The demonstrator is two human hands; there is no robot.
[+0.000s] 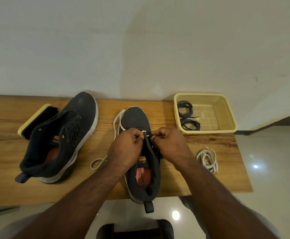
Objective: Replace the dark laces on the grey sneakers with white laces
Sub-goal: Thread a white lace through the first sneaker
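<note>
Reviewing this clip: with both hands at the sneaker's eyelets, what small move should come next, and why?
Probably pull the white lace through the eyelet: the left hand and right hand pinch it at the near sneaker, and slack loops lie on the table.

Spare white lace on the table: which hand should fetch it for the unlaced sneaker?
Probably the right hand. The spare lace lies just to its right on the table, with nothing between. The left hand would have to cross the sneaker being laced. Both hands pinch the lace there now, so one must let go first.
</note>
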